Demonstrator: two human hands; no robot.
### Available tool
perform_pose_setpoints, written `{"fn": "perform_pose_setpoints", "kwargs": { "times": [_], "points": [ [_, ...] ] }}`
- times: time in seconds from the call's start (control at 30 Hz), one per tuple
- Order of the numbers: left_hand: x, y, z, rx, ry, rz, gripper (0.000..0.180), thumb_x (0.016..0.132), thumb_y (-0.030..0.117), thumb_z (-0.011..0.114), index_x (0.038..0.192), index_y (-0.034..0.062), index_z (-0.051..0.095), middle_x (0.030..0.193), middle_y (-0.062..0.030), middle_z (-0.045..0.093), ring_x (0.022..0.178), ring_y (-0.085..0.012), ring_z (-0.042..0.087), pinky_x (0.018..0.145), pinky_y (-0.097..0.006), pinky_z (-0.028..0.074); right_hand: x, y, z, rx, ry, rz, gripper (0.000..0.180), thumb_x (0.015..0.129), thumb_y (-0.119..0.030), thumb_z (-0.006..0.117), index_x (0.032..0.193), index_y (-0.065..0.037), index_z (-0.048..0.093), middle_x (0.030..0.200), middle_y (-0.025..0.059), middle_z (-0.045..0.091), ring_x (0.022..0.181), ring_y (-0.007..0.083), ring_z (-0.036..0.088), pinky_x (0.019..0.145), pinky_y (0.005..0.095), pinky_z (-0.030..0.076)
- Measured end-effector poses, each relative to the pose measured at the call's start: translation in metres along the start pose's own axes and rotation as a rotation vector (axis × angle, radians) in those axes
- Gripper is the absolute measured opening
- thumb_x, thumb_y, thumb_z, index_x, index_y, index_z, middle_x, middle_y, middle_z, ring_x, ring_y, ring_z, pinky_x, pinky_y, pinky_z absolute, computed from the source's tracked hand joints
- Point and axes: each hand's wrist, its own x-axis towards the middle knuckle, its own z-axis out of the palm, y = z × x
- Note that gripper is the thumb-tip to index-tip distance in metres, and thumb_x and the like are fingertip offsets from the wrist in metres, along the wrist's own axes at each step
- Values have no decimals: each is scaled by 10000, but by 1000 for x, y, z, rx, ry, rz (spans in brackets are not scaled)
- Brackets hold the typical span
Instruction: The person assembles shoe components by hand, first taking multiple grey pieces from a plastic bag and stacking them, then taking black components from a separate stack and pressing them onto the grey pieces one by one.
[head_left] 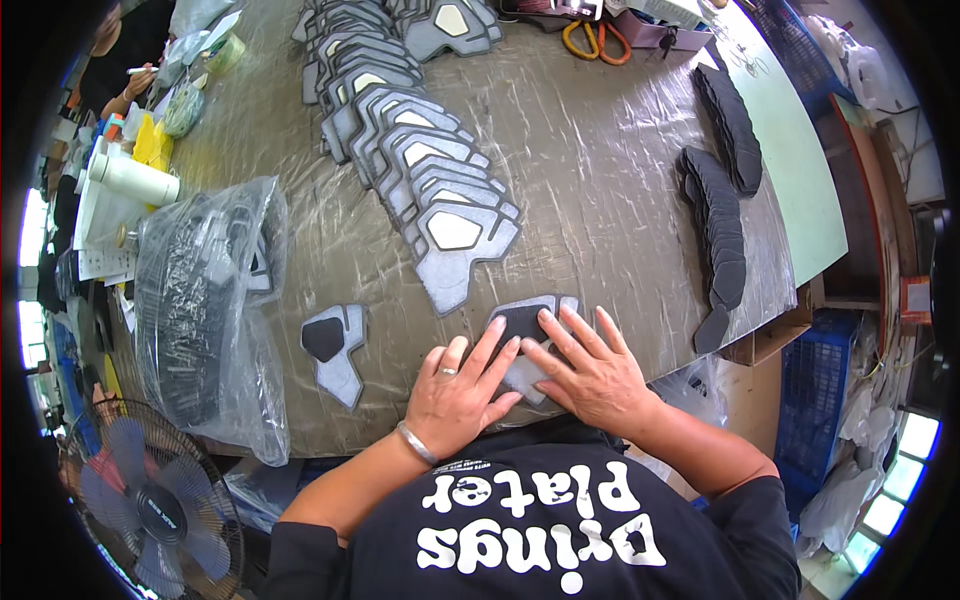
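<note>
while a clear plastic bag (205, 300) holds dark pieces, left hand (455, 385) and right hand (590, 365) press flat, fingers spread, on a grey panel (525, 330).

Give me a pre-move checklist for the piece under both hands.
1. Both hands flat on the work: left hand and right hand press the grey panel. ok.
2. Black insert seated on the panel: fingers cover its lower edge. cannot tell.
3. Panel fully on the table: it lies close to the near edge. ok.
4. Finished piece apart from the hands. ok.
5. Overlapped row of panels clear of the hands. ok.
6. Black insert stack within view, to the right. ok.
</note>
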Motion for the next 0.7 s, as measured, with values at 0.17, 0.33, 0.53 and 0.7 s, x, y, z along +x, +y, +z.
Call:
{"fn": "perform_pose_setpoints", "kwargs": {
  "times": [0.17, 0.33, 0.53, 0.7],
  "points": [
    [1, 7, -4, 40, -12, -40, 609, 794, 436, 701, 1301, 114, 599, 1443, -74, 492, 1188, -262, 477, 971, -407, 373, 0, -3, -7, 2, 0, -5, 510, 895, -394, 639, 1346, -172, 552, 1488, 107, 420, 1390, 309, 364, 1132, 539, 256],
    [-1, 10, -1, 20, 9, -47, 610, 793, 410, 705, 1309, 107, 589, 1453, -92, 483, 1224, -290, 481, 985, -420, 373, 4, 7, -3, 64, 82, -4, 482, 876, -345, 661, 1308, -146, 580, 1400, 97, 524, 1326, 271, 442, 1121, 511, 282],
    [-1, 6, -5, -88, 41, -36, 613, 821, 373, 714, 1338, 84, 556, 1440, -125, 482, 1218, -309, 503, 1023, -424, 375, 39, 19, -15, 177, 340, 148, 505, 780, -272, 766, 1205, -59, 594, 1184, 111, 638, 1166, 275, 552, 1081, 518, 317],
    [-4, 1, -3, -732, 442, -399, 519, 840, 114, 728, 1300, -13, 522, 1274, -171, 574, 1112, -231, 576, 950, -342, 458, 57, -7, -15, 964, 70, 407, 339, 795, -141, 784, 1034, -34, 568, 944, 117, 640, 913, 274, 645, 829, 396, 500]
  ]
}}
